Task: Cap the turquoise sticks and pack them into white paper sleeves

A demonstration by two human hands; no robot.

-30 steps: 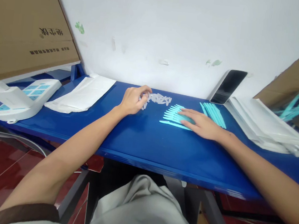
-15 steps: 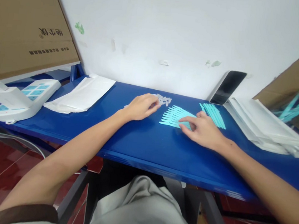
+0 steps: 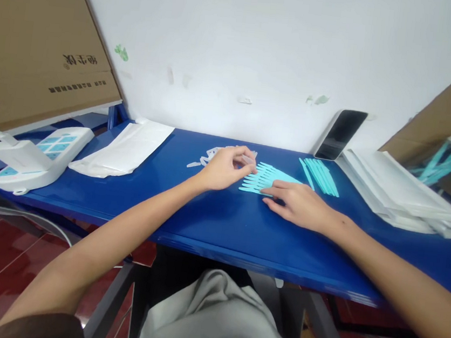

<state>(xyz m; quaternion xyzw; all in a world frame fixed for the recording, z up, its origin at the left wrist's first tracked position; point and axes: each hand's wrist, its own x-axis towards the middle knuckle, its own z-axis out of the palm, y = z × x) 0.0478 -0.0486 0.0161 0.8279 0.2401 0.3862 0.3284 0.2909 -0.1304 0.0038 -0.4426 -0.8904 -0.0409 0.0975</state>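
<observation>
My left hand (image 3: 231, 167) is closed, thumb and fingertips pinched together on something whitish and small, just left of the fanned turquoise sticks (image 3: 257, 178). Behind and beside that hand lie small translucent white pieces (image 3: 202, 160), partly hidden by it. My right hand (image 3: 293, 201) rests over the near side of the fan, its fingers apart and touching the sticks. A second bunch of turquoise sticks (image 3: 322, 177) lies to the right, beyond my right hand.
A phone (image 3: 341, 134) leans against the wall. White packets (image 3: 405, 195) are stacked at the right, near a clear container (image 3: 450, 162) of turquoise strips. On the left are a white bag (image 3: 125, 149), a power strip (image 3: 69, 146) with a charger, and a cardboard box (image 3: 40, 45).
My left hand has moved right, from the white pieces to the edge of the fan, uncovering pieces on the left. My right hand has shifted slightly left and down.
</observation>
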